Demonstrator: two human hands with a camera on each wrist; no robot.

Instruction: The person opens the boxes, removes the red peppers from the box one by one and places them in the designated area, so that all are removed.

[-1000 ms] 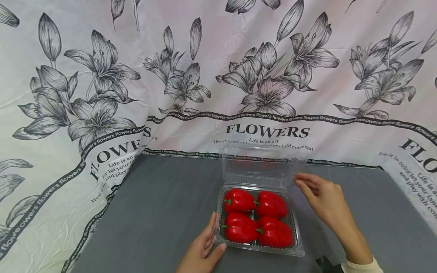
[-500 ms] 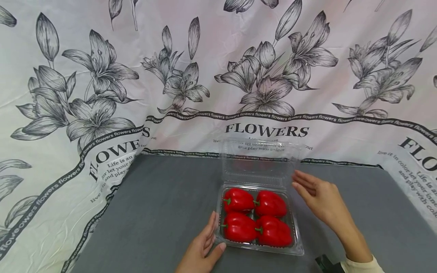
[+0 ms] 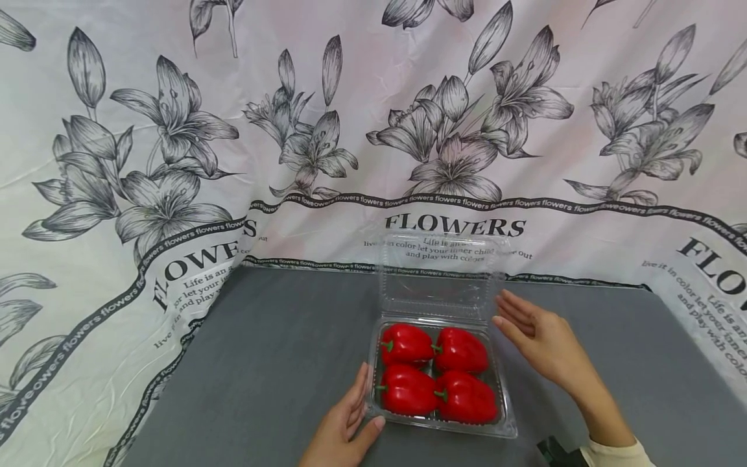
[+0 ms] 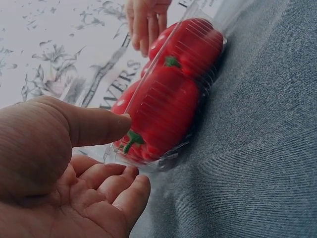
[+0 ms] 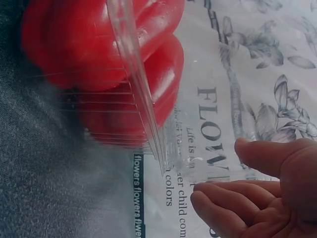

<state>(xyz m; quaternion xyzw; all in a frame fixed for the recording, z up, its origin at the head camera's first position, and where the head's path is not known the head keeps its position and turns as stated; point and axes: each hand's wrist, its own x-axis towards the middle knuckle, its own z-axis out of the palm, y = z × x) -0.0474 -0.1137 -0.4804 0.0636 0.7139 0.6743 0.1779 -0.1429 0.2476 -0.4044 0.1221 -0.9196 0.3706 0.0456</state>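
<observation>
Four red peppers [image 3: 427, 388] lie in two rows of two inside a clear plastic container [image 3: 443, 426], each on its side with its green stem [image 3: 441, 394] facing left. The container rests on the grey bench [image 3: 262, 363]. Its clear lid [image 3: 438, 295] stands raised along the far edge.

My left grip [image 3: 345, 425] is placed at the near left corner of the container. The fingers lie along the left wall; the thumb points toward the near edge. Thumb and fingers are spread well apart and rest lightly at the corner. In the left wrist view, the thumb tip lies at the container rim and the fingers are slightly bent.

My right grip [image 3: 545, 340] is positioned above the bench, just beside the right edge of the lid. The fingers are extended side by side toward the lid, the thumb is set apart from them, and the grip carries nothing. Contact with the lid cannot be determined.

Behind the bench hangs pale fabric [image 3: 315, 224] printed with dark flowers and lettering. A cream sleeve [image 3: 618, 455] covers my right forearm.
</observation>
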